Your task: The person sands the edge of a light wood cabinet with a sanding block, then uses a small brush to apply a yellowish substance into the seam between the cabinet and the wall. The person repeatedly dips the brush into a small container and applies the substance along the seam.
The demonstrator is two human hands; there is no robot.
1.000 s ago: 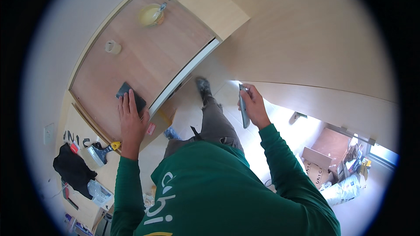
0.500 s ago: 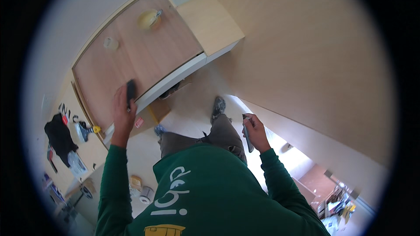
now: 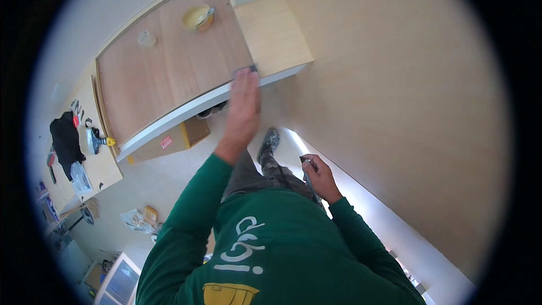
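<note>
My left hand [image 3: 244,107], blurred, is stretched over the front edge of the reddish plywood board [image 3: 169,73] near its right end, fingers pressed on a dark pad [image 3: 252,69], mostly hidden under them. A white strip [image 3: 166,122] runs along that front edge, beside and below my hand. My right hand [image 3: 322,179] is closed round a slim grey hand tool [image 3: 303,159], low beside my right leg.
A yellow bowl [image 3: 192,18] and small pale cup [image 3: 147,38] stand on the board. A pale ledge [image 3: 271,34] adjoins it; a tall plywood panel [image 3: 395,107] rises right. A side counter [image 3: 104,172] holds black cloth [image 3: 66,141] and tools. A cardboard box [image 3: 152,149] lies below.
My left hand and the dark pad have moved rightward along the board from its left part to its right end. The view has turned, and my right hand sits lower.
</note>
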